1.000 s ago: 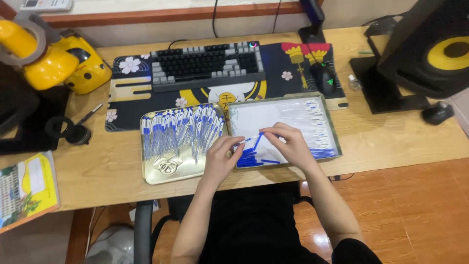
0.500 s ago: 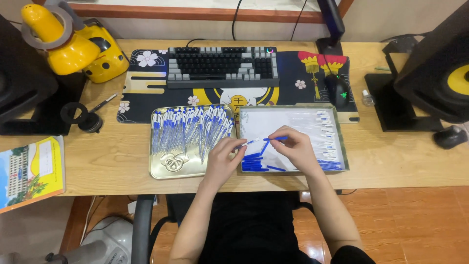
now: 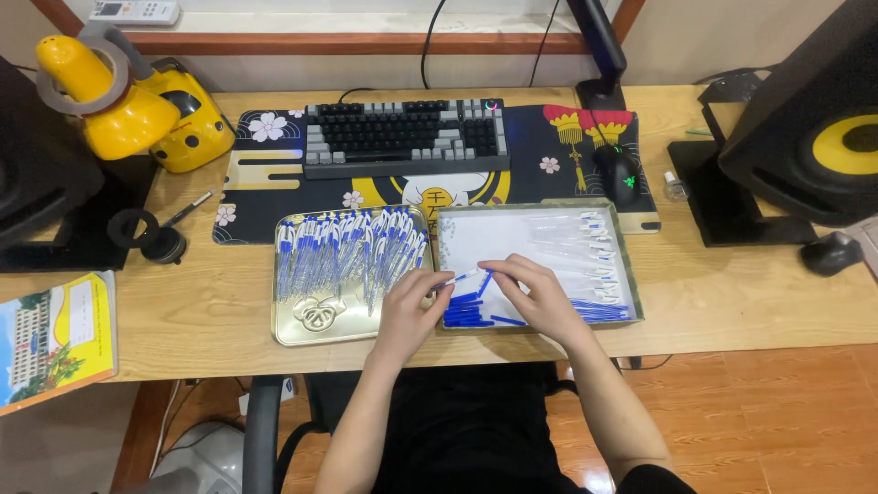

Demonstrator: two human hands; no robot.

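while pinched, pen (image 3: 460,278) slanting up-right

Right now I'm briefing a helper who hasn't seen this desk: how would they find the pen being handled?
Start at the keyboard; in front of it lie two trays side by side. Over the white-lined tray, near its left edge, the left hand and right hand meet. The pen is the single clear, blue-tipped one raised between them, unlike the loose blue pieces lying flat beneath.
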